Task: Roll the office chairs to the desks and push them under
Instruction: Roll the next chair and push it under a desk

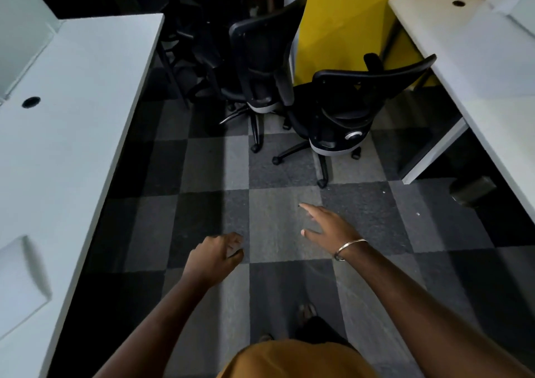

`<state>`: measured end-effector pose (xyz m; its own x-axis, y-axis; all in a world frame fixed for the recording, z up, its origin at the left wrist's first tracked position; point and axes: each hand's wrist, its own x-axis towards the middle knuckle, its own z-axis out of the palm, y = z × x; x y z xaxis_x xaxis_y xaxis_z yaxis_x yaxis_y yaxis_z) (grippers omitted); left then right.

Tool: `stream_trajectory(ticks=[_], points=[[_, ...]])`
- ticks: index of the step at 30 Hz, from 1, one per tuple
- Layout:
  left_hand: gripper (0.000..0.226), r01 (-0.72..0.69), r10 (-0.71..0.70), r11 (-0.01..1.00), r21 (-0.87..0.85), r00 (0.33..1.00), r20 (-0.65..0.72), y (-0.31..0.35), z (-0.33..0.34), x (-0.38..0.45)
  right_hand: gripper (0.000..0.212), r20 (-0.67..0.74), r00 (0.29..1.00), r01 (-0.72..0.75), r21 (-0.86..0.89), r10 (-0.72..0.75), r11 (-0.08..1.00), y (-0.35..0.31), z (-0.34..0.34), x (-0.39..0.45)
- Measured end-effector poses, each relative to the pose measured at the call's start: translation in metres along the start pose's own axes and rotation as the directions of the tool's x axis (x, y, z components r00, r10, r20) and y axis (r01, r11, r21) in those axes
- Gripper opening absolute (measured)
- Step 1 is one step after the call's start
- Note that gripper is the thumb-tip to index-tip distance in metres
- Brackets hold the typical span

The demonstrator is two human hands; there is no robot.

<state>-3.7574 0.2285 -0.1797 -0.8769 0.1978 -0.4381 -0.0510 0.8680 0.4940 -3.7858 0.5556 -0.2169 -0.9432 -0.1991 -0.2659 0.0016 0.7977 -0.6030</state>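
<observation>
Two black office chairs stand in the aisle ahead, backs toward me. The nearer chair (341,108) is at centre right, close to the right white desk (492,68). The farther chair (260,59) stands behind and left of it, beside the far end of the left white desk (72,123). My right hand (327,224) reaches forward over the carpet with fingers spread, well short of the nearer chair and holding nothing. My left hand (215,256) hangs lower with fingers loosely curled and empty.
More dark chairs (185,30) crowd the far left corner. A yellow wall (347,15) closes the aisle's far end. A small dark bin (474,189) sits under the right desk. Grey checkered carpet (275,175) runs between the desks.
</observation>
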Motion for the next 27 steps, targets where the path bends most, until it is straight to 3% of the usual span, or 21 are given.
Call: stream_trajectory(ticks=[9,13,17,20,23,27], points=[[0.036,-0.062,0.06,0.998,0.027,0.997,0.051,0.068,-0.029,0.134,0.069,-0.023,1.0,-0.019,0.048,0.02,0.999,0.046,-0.064,0.1],[0.036,-0.091,0.092,0.992,0.083,0.996,-0.013,0.106,-0.053,0.19,0.06,-0.04,0.999,0.007,0.087,-0.004,0.996,0.057,-0.105,0.15],[0.033,-0.158,0.164,0.986,0.059,0.979,-0.118,0.148,-0.079,0.244,0.045,-0.164,0.986,0.051,0.106,-0.033,0.993,0.067,-0.154,0.187],[0.042,-0.234,0.236,0.972,0.033,0.958,-0.164,0.176,-0.098,0.282,0.045,-0.281,0.956,0.108,0.084,-0.08,0.991,0.071,-0.193,0.207],[0.035,-0.341,0.348,0.937,0.072,0.913,-0.212,0.208,-0.114,0.334,0.045,-0.389,0.91,0.168,0.038,-0.14,0.985,0.09,-0.234,0.236],[0.031,-0.452,0.472,0.882,0.136,0.848,-0.242,0.259,-0.135,0.414,0.043,-0.506,0.856,0.115,-0.018,-0.108,0.993,0.118,-0.297,0.281]])
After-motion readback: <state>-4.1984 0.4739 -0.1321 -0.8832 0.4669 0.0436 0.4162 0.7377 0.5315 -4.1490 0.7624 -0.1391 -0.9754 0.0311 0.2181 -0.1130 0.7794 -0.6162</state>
